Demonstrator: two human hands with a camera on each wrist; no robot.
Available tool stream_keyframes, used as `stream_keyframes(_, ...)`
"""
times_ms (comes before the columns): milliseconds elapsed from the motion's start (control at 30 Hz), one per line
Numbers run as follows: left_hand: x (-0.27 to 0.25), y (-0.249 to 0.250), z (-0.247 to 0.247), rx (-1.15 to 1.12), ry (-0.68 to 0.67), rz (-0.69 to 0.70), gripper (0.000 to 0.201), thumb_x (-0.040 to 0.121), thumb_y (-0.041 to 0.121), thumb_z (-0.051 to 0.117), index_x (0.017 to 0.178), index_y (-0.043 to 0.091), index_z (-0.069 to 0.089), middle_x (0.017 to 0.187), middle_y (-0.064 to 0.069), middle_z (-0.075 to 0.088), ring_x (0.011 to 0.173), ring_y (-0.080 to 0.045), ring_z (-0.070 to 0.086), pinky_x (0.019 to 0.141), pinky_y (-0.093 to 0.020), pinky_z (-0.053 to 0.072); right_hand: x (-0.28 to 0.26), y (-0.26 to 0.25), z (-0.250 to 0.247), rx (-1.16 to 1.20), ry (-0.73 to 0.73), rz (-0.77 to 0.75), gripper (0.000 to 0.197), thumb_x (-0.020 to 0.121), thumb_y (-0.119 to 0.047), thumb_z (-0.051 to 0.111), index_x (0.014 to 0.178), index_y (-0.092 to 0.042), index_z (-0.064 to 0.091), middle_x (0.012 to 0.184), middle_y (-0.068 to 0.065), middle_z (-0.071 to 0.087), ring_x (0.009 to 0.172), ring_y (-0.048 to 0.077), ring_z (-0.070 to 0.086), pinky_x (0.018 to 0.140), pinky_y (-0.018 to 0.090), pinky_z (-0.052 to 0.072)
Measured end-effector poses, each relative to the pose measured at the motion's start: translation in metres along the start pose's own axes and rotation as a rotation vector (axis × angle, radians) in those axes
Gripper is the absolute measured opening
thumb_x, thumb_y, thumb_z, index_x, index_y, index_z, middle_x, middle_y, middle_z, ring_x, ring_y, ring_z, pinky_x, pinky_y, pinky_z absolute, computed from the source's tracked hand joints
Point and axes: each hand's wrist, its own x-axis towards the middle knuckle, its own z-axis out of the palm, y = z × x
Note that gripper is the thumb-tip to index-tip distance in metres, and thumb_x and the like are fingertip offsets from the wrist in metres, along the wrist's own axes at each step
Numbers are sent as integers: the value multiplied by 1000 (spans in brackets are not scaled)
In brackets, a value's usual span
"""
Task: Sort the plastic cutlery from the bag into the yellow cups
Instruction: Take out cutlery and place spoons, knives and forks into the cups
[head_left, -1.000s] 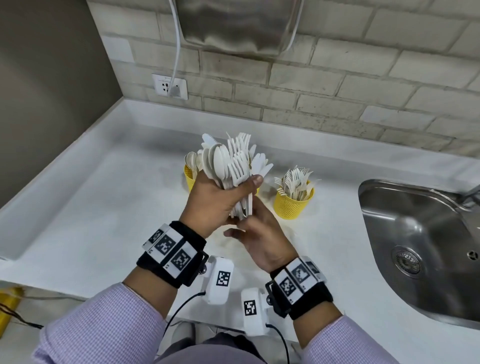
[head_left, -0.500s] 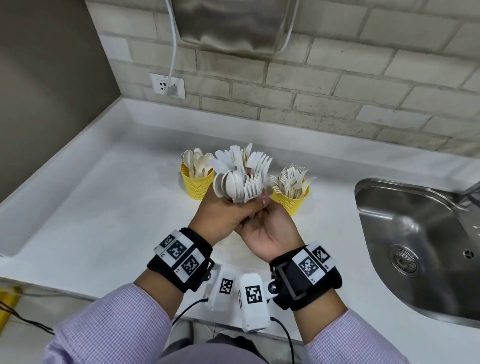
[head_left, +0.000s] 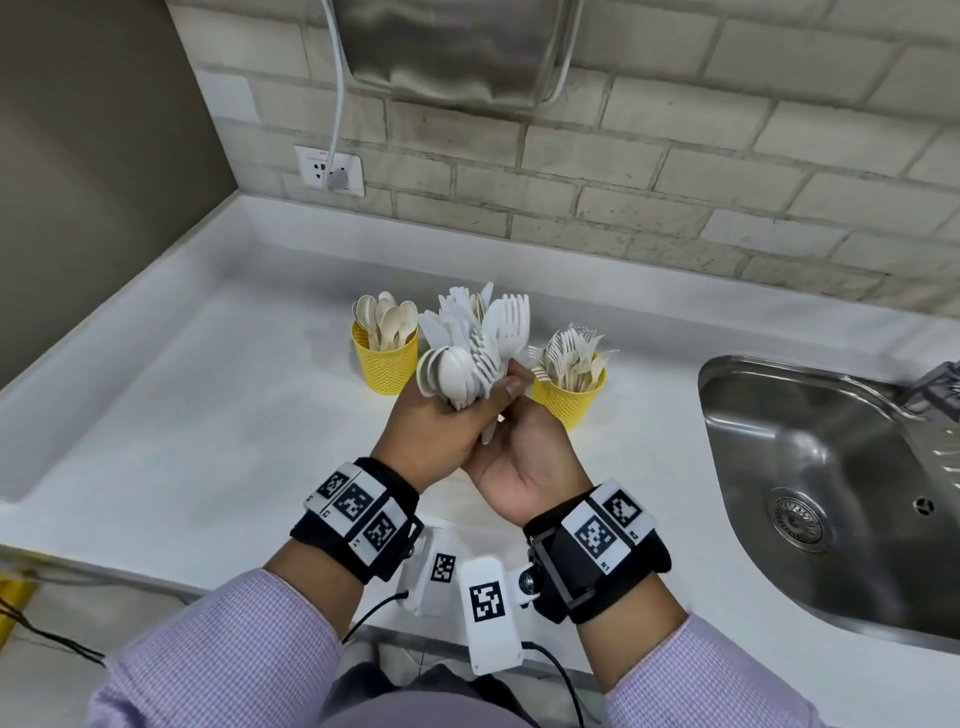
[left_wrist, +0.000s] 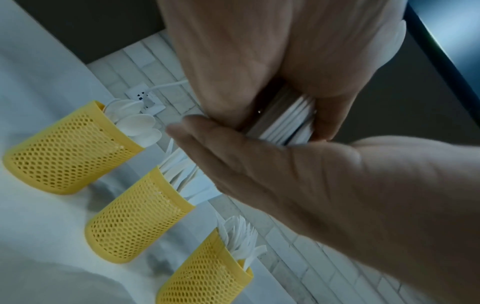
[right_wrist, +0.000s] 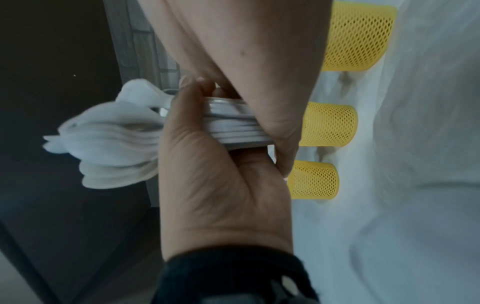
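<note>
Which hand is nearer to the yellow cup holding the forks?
Right. The right hand sits just in front of the fork cup, nearly at its base. The left hand, gripping the cutlery bundle, lies further left, towards the spoon cup.

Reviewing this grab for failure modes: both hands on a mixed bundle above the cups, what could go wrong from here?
1. The left hand grips the whole mixed bundle of spoons, forks and knives; pulling one out may loosen the rest and spill them on the counter.
2. The bundle hides the middle cup in the head view, so a piece could land in the spoon cup or fork cup.
</note>
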Motion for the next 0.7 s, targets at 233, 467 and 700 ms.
stream_keyframes(233, 0, 5, -13, -110, -117, 13, 18, 96, 24, 71, 108, 11, 73, 91, -20, 76, 89, -43, 72, 84, -56, 60, -17, -17, 7, -413, 58, -213, 23, 102, -31, 52, 100, -27, 75, 83, -3, 71, 82, 16, 66, 79, 37, 50)
stream_keyframes(467, 5, 5, -32, -54, -179, -11, 10, 94, 19, 72, 91, 10, 69, 75, -10, 69, 72, -32, 68, 72, -46, 59, -21, -37, 24, -769, -154, -637, 22, 91, -16, 59, 107, -9, 71, 95, 12, 72, 82, 22, 65, 70, 42, 56)
stream_keyframes(700, 19, 1, -61, -2, -157, 57, 10, 89, 20, 74, 97, 25, 72, 90, 13, 74, 90, -10, 70, 82, -28, 56, -9, -28, 41, -852, -349, -706, 12, 87, -3, 66, 98, 1, 69, 102, 32, 64, 92, 27, 61, 81, 32, 53)
